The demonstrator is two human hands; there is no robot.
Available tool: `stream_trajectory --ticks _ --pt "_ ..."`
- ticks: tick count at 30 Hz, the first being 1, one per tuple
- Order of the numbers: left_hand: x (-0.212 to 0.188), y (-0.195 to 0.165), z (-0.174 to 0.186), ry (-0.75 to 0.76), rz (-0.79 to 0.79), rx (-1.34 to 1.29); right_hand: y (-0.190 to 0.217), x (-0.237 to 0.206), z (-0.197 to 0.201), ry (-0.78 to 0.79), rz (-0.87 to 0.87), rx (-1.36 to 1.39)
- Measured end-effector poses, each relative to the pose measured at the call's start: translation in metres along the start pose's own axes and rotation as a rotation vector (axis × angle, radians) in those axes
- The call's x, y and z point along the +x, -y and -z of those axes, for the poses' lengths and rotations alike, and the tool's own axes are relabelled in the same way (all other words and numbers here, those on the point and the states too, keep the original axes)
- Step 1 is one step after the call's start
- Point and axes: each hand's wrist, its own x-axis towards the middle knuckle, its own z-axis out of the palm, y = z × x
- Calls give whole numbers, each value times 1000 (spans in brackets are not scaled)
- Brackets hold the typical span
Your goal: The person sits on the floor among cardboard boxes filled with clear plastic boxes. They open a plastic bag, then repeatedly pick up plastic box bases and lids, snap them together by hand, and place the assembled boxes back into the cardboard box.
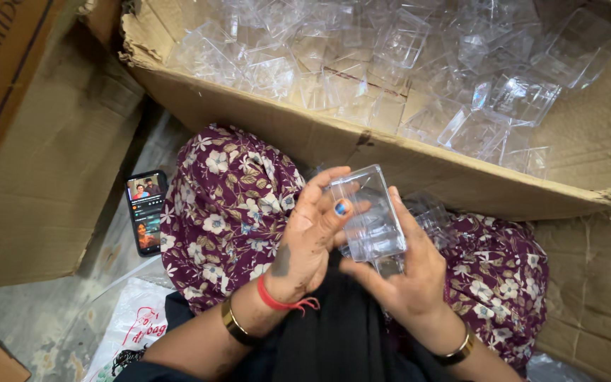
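Two hands: a left hand point(312, 237) and a right hand point(408, 272), together holding one clear plastic box point(369, 212). A few more clear pieces lie in the lap just right of it point(429, 212); their number cannot be told.

One large open cardboard carton point(362, 145) holds a heap of clear boxes point(390, 64), too many and too overlapped to count, certainly dozens.

Two more cartons: one at the left point(37, 141), one at the right point(595, 283).

One phone point(146, 211) lies on the floor, screen lit.

One white plastic bag point(136, 325) sits at lower left.

Two gold bangles, one on each wrist point(235, 327) point(459, 351). One red thread point(281, 303) circles the left wrist.
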Motion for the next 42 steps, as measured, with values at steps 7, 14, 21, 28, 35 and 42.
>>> stream_trajectory --ticks 7,14,21,28,35,42 --pt "-10 0 -2 39 -227 383 5 4 2 -24 -37 -112" --pt "-24 -30 -2 177 -509 1079 -2 -1 8 122 -146 -29" --pt "-29 -49 -9 323 -434 1003 -13 -11 13 194 -198 829" --pt "-28 -53 -8 346 -392 941 -16 -11 16 207 -198 954" --pt "-33 -51 -8 326 -419 915 -13 -1 23 241 -135 754" --pt "-24 -43 -5 207 -459 922 8 7 15 182 -57 222"
